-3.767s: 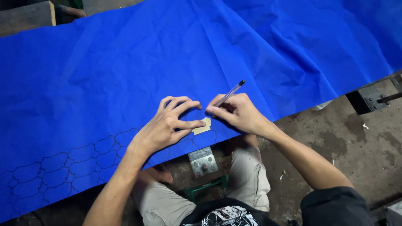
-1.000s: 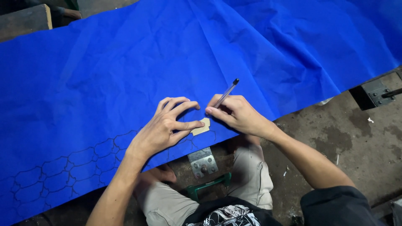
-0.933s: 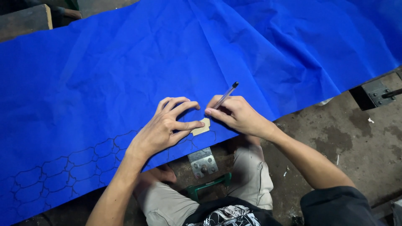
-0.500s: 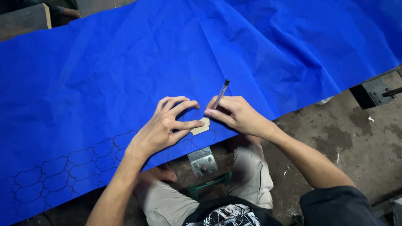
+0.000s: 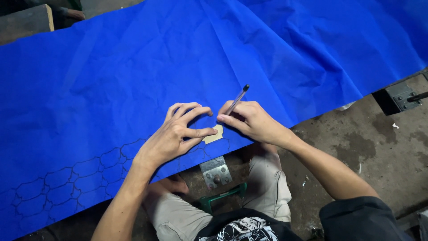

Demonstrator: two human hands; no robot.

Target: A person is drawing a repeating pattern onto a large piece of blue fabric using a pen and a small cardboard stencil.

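Nearest the camera are the person's knees in light trousers and, between them, a metal bracket (image 5: 215, 172) fixed under the bench edge above a stained concrete floor (image 5: 356, 147). Just beyond, at the near edge of the blue cloth (image 5: 178, 58) spread over the bench, the left hand (image 5: 174, 136) lies spread, its fingertips pressing a small tan template (image 5: 214, 134) flat on the cloth. Touching it from the right, the right hand (image 5: 249, 120) is closed around a pen (image 5: 236, 99), whose tip is hidden at the template's edge while the cap end tilts up and away. To the left along the near edge runs a band of dark traced outlines (image 5: 76, 178), a honeycomb-like chain ending at the template. By this showing, the left stretch of that edge is marked; the cloth to the right and all of the far part remain plain, creased blue.
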